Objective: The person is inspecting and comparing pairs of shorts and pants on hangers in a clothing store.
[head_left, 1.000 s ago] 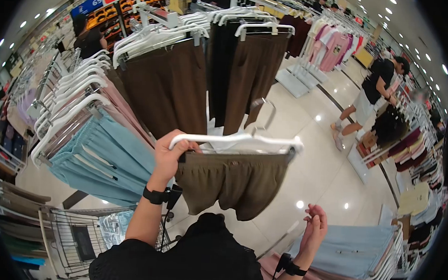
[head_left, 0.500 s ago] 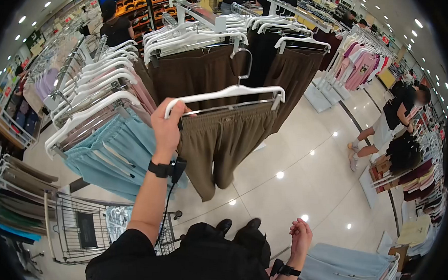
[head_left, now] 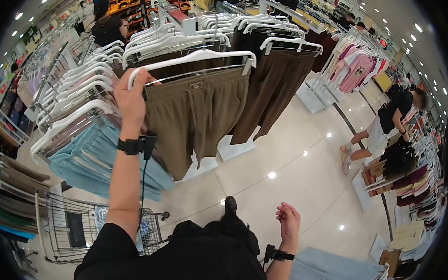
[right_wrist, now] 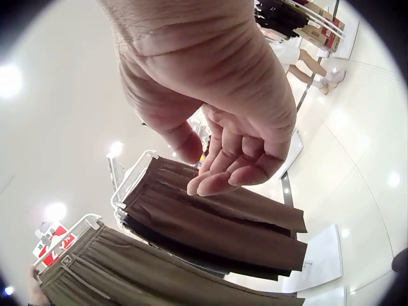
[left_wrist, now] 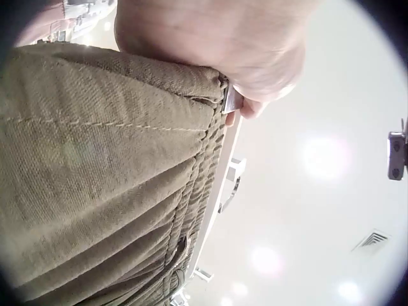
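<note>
My left hand grips the left end of a white clip hanger. From the hanger hang olive-brown drawstring pants, their waistband just under its bar. In the head view, the hanger overlaps the rack's row of white hangers. The left wrist view has the gathered waistband and pants fabric up close, with the fingertips at the hanger's end. My right hand is held low over the floor, away from the rack. Its fingers curl loosely around nothing in the right wrist view.
Dark brown pants hang right behind, and light blue pants hang to the left. A wire shopping cart stands at lower left. More light blue pants are at lower right. Another person stands at a right-hand rack.
My left hand has raised the hanger and pants and carried them toward the rack, now left and higher in view. The right hand still hangs loosely with nothing in it.
</note>
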A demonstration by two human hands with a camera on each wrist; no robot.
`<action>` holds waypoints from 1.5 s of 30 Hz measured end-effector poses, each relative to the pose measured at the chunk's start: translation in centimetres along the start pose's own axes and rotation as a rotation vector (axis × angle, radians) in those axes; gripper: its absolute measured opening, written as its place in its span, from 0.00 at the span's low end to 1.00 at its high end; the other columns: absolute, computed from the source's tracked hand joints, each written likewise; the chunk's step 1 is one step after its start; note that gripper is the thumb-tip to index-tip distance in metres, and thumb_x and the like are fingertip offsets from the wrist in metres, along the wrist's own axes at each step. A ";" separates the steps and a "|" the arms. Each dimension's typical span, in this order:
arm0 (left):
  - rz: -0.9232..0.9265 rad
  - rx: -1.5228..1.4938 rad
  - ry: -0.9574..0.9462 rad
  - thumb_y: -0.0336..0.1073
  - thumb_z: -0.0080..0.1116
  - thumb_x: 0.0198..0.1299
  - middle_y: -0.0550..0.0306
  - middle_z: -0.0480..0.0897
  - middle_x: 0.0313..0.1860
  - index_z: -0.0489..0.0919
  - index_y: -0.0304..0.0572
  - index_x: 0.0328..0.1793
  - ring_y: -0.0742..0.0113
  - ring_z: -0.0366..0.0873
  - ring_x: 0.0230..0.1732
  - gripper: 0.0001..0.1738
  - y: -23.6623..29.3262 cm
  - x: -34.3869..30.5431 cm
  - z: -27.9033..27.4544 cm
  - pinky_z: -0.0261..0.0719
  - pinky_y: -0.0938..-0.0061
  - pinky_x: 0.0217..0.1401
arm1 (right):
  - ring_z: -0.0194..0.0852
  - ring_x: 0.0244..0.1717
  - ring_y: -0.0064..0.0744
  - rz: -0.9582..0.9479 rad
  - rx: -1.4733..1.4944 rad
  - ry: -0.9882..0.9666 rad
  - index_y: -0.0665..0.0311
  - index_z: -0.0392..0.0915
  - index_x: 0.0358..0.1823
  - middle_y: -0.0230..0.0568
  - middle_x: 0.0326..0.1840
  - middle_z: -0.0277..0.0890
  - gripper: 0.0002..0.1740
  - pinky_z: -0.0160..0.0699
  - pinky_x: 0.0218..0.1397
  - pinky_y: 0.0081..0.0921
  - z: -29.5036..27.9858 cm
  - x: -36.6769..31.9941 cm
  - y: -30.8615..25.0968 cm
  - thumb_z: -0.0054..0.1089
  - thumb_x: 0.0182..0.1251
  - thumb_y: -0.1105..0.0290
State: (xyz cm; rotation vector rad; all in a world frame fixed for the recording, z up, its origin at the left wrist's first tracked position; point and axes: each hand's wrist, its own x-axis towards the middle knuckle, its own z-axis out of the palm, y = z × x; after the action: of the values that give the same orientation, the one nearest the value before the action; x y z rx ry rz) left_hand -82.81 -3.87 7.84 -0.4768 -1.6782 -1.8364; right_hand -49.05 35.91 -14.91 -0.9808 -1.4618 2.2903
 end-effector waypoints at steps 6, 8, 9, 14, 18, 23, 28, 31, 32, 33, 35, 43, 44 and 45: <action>0.018 -0.014 0.059 0.38 0.55 0.75 0.56 0.82 0.32 0.81 0.33 0.41 0.69 0.81 0.32 0.14 0.2 2.8 0.3 0.83 0.73 0.41 | 0.81 0.32 0.25 0.046 0.000 -0.038 0.72 0.81 0.51 0.43 0.38 0.86 0.12 0.78 0.36 0.20 1.6 5.6 -1.6 0.56 0.74 0.72; 0.056 0.008 0.135 0.38 0.56 0.75 0.55 0.83 0.31 0.81 0.32 0.41 0.68 0.82 0.32 0.14 0.1 3.6 0.4 0.81 0.74 0.40 | 0.81 0.32 0.24 0.048 -0.009 -0.073 0.73 0.81 0.51 0.43 0.38 0.86 0.12 0.78 0.35 0.20 2.0 7.1 -2.2 0.55 0.73 0.73; 0.063 0.020 0.133 0.38 0.56 0.75 0.55 0.83 0.31 0.81 0.32 0.42 0.67 0.82 0.32 0.14 -0.5 4.1 -0.1 0.82 0.73 0.40 | 0.81 0.32 0.24 0.050 -0.009 -0.072 0.73 0.81 0.51 0.43 0.38 0.86 0.12 0.78 0.35 0.20 2.1 7.9 -2.4 0.55 0.73 0.73; 0.038 0.118 0.223 0.39 0.56 0.75 0.55 0.82 0.31 0.81 0.33 0.42 0.67 0.81 0.32 0.14 -1.4 4.2 -1.6 0.83 0.71 0.41 | 0.80 0.32 0.24 0.092 -0.029 -0.086 0.73 0.81 0.50 0.43 0.37 0.86 0.12 0.77 0.35 0.19 2.1 11.2 -3.1 0.56 0.73 0.73; 0.039 0.120 0.254 0.40 0.56 0.74 0.57 0.80 0.33 0.81 0.34 0.41 0.69 0.80 0.33 0.15 -3.2 4.2 -3.3 0.84 0.71 0.41 | 0.80 0.31 0.24 0.115 -0.062 -0.101 0.73 0.81 0.50 0.42 0.37 0.85 0.12 0.77 0.35 0.19 2.5 13.4 -4.1 0.56 0.72 0.73; -0.010 0.141 0.196 0.41 0.55 0.75 0.57 0.81 0.33 0.81 0.33 0.41 0.70 0.79 0.34 0.16 -4.1 3.8 -4.4 0.83 0.71 0.42 | 0.80 0.31 0.24 0.148 -0.081 -0.162 0.73 0.81 0.51 0.42 0.37 0.85 0.12 0.77 0.35 0.19 3.4 16.1 -4.2 0.55 0.71 0.73; -0.009 0.173 0.164 0.41 0.55 0.75 0.57 0.83 0.33 0.81 0.34 0.42 0.71 0.80 0.35 0.16 -4.0 3.8 -4.9 0.80 0.74 0.42 | 0.80 0.32 0.24 0.161 -0.084 -0.231 0.73 0.80 0.51 0.43 0.37 0.85 0.12 0.77 0.36 0.19 4.8 18.3 -4.6 0.55 0.71 0.74; -0.050 0.193 0.170 0.42 0.57 0.75 0.57 0.84 0.34 0.83 0.34 0.45 0.72 0.81 0.37 0.16 -3.6 3.9 -4.5 0.79 0.76 0.43 | 0.80 0.32 0.24 0.168 -0.094 -0.252 0.74 0.80 0.51 0.43 0.37 0.85 0.13 0.77 0.35 0.19 5.3 19.2 -5.0 0.55 0.71 0.74; -0.078 0.203 0.197 0.43 0.58 0.74 0.57 0.85 0.35 0.83 0.35 0.47 0.72 0.81 0.37 0.16 -3.3 3.9 -4.2 0.78 0.77 0.43 | 0.80 0.32 0.24 0.168 -0.100 -0.253 0.74 0.80 0.51 0.43 0.37 0.85 0.12 0.77 0.35 0.19 5.5 19.4 -5.1 0.55 0.70 0.75; -0.074 0.213 0.207 0.43 0.58 0.74 0.57 0.85 0.35 0.83 0.35 0.47 0.72 0.81 0.37 0.16 -3.2 3.9 -4.2 0.78 0.77 0.43 | 0.80 0.32 0.24 0.172 -0.103 -0.267 0.74 0.80 0.51 0.43 0.37 0.85 0.12 0.77 0.35 0.19 5.6 19.7 -5.2 0.55 0.70 0.75; -0.110 0.313 0.271 0.43 0.61 0.72 0.58 0.86 0.37 0.83 0.35 0.52 0.74 0.81 0.40 0.17 -3.3 3.8 -4.0 0.77 0.78 0.45 | 0.79 0.31 0.24 0.175 -0.115 -0.268 0.74 0.80 0.50 0.43 0.37 0.85 0.12 0.76 0.35 0.19 5.6 20.3 -5.3 0.54 0.70 0.75; 0.040 0.526 0.397 0.34 0.64 0.69 0.56 0.83 0.54 0.75 0.33 0.65 0.71 0.81 0.49 0.21 -1.9 1.0 -0.8 0.77 0.78 0.54 | 0.78 0.32 0.25 0.216 -0.180 -0.325 0.73 0.79 0.51 0.42 0.37 0.84 0.12 0.76 0.36 0.21 6.0 22.0 -6.2 0.53 0.70 0.75; 0.039 0.531 0.405 0.34 0.64 0.69 0.56 0.83 0.54 0.75 0.33 0.65 0.71 0.81 0.49 0.21 -1.2 0.3 -0.3 0.77 0.78 0.54 | 0.78 0.32 0.25 0.222 -0.189 -0.334 0.73 0.79 0.50 0.42 0.36 0.84 0.12 0.76 0.36 0.21 6.0 22.3 -6.3 0.53 0.71 0.75; 0.090 0.729 0.464 0.33 0.64 0.69 0.56 0.82 0.55 0.76 0.35 0.65 0.70 0.79 0.52 0.21 -0.7 -0.3 -0.1 0.77 0.76 0.56 | 0.78 0.32 0.25 0.225 -0.194 -0.340 0.73 0.79 0.50 0.42 0.36 0.84 0.12 0.76 0.36 0.21 6.2 22.5 -6.3 0.53 0.71 0.75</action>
State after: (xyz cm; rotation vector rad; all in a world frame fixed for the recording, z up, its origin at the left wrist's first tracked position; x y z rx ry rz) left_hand -83.00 -3.87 7.08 0.1705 -1.7901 -1.0397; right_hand -70.68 46.58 -16.86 -0.8749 -1.8195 2.6177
